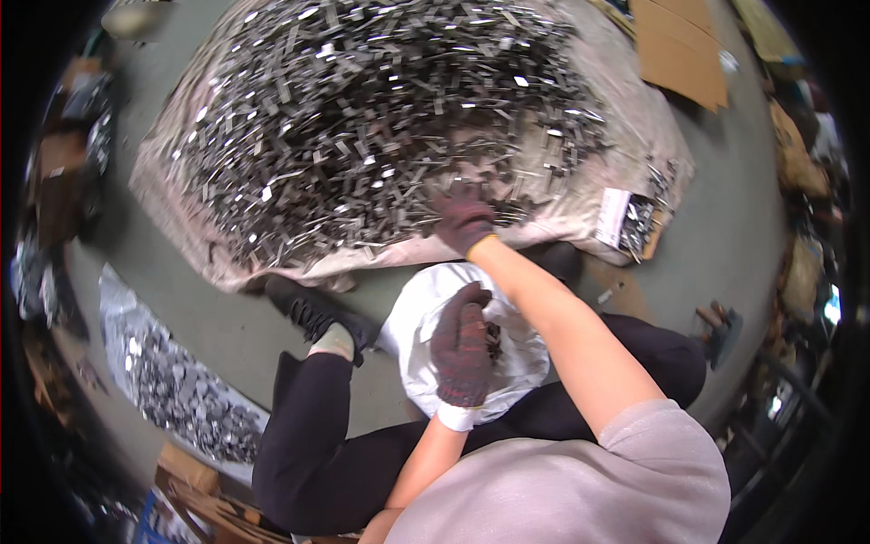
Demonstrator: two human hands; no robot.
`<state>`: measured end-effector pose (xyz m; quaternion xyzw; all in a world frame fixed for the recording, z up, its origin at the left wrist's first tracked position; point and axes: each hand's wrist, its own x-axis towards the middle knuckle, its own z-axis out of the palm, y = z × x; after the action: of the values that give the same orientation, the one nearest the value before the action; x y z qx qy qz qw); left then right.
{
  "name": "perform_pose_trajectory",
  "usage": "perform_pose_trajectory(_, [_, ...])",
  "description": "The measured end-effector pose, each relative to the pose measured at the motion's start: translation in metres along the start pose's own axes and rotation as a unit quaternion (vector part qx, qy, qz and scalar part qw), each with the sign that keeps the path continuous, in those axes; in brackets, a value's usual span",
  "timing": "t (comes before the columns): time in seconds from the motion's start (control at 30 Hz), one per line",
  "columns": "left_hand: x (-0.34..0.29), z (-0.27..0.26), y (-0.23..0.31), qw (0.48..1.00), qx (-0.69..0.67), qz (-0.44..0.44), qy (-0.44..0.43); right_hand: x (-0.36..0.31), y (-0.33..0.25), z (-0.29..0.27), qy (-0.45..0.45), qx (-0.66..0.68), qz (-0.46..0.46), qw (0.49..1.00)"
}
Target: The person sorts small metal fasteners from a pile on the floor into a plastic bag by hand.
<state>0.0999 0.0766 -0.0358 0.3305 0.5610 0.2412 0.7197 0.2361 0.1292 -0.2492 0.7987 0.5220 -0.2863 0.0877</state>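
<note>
Here, the gloved right hand, too blurred to tell its grip, meets a broad heap of small, flat, silvery metal strips ahead of it; behind, the left hand, fingers together, grip unclear, overlies an open white sack.

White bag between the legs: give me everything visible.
The white bag looks thin and wrinkled, fabric or plastic, its mouth open upward. Some dark pieces show inside, partly hidden. It sits, apparently on the floor, between the person's legs. The gloved left hand overlaps its opening; contact is unclear.
</note>
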Motion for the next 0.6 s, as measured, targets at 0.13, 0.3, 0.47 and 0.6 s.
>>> perform_pose_trajectory(0.13, [0.0, -0.002, 0.002, 0.999, 0.016, 0.038, -0.008, 0.007, -0.035, -0.024, -0.064, 0.021, 0.112, 0.991])
perform_pose_trajectory(0.3, [-0.004, 0.0, -0.004, 0.998, -0.015, 0.051, -0.03, 0.009, -0.011, -0.018, -0.014, 0.005, 0.061, 0.998])
perform_pose_trajectory(0.47, [-0.007, 0.002, -0.003, 0.998, 0.008, 0.054, -0.027, 0.012, 0.003, -0.033, -0.024, 0.017, 0.022, 0.999])
perform_pose_trajectory(0.6, [-0.005, 0.0, 0.004, 0.999, 0.005, 0.048, -0.014, 0.016, 0.017, -0.038, -0.019, 0.07, 0.032, 0.997])
